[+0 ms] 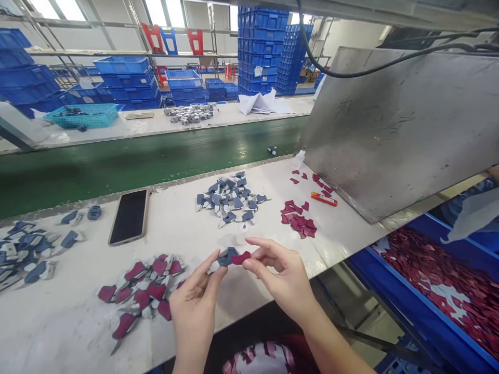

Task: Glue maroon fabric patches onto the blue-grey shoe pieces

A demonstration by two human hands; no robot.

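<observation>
Between thumb and finger, my left hand (198, 301) pinches a small dark blue and white plastic part (227, 256). My right hand (281, 275) pinches a thin maroon piece (240, 258) by its right end, and its other end meets the blue part. Left of my left hand lies a pile of parts with maroon faces (150, 291). Beyond my hands are a heap of blue and white parts (230, 197) and a cluster of loose maroon pieces (299, 221).
A phone (129, 217) lies on the white table, with more blue and white parts (29, 249) at far left. A red lighter-like stick (324, 199) is near a metal panel (397, 124). Behind runs a green conveyor belt (156, 158). A blue crate (432, 306) holds many maroon pieces.
</observation>
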